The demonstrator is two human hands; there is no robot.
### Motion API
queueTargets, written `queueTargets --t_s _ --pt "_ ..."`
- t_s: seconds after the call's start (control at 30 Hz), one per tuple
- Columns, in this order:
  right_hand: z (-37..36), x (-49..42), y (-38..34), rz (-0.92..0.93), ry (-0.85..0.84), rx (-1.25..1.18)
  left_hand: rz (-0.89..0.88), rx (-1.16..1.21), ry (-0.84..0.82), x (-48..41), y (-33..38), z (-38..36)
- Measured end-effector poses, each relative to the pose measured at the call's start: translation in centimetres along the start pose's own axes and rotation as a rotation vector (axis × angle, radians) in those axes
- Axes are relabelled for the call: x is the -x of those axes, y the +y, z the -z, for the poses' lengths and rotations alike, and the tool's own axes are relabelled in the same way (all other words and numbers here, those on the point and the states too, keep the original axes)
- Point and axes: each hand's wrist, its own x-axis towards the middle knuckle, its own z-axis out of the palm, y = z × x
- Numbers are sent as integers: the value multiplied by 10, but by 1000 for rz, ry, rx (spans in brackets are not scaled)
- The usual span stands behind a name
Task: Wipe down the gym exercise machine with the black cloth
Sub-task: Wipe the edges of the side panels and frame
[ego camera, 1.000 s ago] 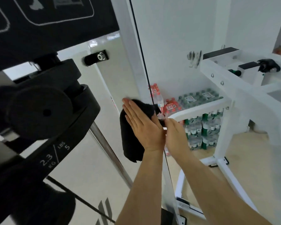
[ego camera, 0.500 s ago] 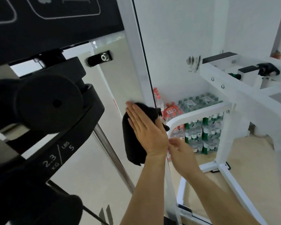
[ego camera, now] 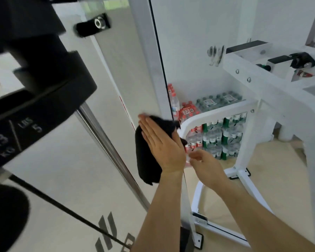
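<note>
At the far left a black weight plate [ego camera: 44, 106] marked in kilograms and pounds sits close to the camera, with a chrome guide rod [ego camera: 107, 148] slanting down beside it. Right of the rod is the machine's white panel [ego camera: 116, 79]. The black cloth [ego camera: 145, 160] lies flat against its lower part, just left of the white upright [ego camera: 153, 70]. The left hand [ego camera: 162, 146] presses it there, its fingers [ego camera: 149, 128] straight and held together. This looks chosen to spread pressure across a broad patch of cloth for wiping. The cloth sits wholly under the palm and fingers, one corner poking out past the thumb and its lower end hanging free below the wrist. Just right of the upright, the right hand [ego camera: 205, 162] hovers apart from the cloth, its fingers loosely curled and apparently holding nothing, probably waiting to help. Behind it are stacked packs of bottled water [ego camera: 216, 140], and a second white frame [ego camera: 262, 88] stands at the far right.
</note>
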Motion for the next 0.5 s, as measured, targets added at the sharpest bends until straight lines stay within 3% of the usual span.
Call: queueTargets --t_s 0.2,0.33,0.5 --pt "-1 -8 28 -86 -74 148 181 39 -62 98 -43 -19" --pt "-6 -9 35 -69 -82 151 126 2 -111 121 -55 -17" --pt "-9 -5 34 -57 -128 277 -17 28 -3 48 -35 -12"
